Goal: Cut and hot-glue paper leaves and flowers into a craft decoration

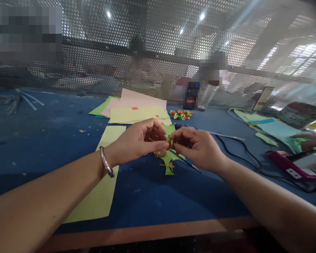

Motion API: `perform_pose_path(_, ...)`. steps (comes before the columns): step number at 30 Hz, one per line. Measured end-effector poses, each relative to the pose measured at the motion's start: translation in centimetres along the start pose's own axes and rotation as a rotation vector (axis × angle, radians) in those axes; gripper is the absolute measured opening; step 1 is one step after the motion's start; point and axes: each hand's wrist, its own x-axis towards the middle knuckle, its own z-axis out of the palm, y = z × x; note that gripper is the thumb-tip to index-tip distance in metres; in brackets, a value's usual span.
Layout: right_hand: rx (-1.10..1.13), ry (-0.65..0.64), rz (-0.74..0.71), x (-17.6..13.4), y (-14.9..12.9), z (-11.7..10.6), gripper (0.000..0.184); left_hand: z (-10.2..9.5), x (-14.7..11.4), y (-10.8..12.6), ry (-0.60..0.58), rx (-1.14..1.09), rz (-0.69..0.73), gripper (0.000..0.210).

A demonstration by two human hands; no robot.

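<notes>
Between my two hands, over the blue table, is a small orange and green paper piece (169,144). My right hand (198,146) pinches it with thumb and fingertips. The thumb of my left hand (143,138) presses against its other side, the fingers curled above it. Just below lies a cut green paper scrap (170,170) with small orange bits on it. A thin blue stick (185,161) with a dark tip slants under my right hand. Part of a small round tan item (160,153) shows beneath my left thumb; its kind is unclear.
A long yellow paper sheet (94,200) lies under my left forearm. Behind are stacked pink (144,100) and yellow sheets and a pile of small orange and green paper pieces (181,114). Rightward lie black cables (234,158), a magenta power strip (292,165) and another person's hand (312,141).
</notes>
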Motion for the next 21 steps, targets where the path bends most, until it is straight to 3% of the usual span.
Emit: perform_pose_path(21, 0.014, 0.001, 0.023, -0.07, 0.05, -0.04, 0.010, -0.78, 0.41, -0.85, -0.025, -0.071, -0.026, 0.033)
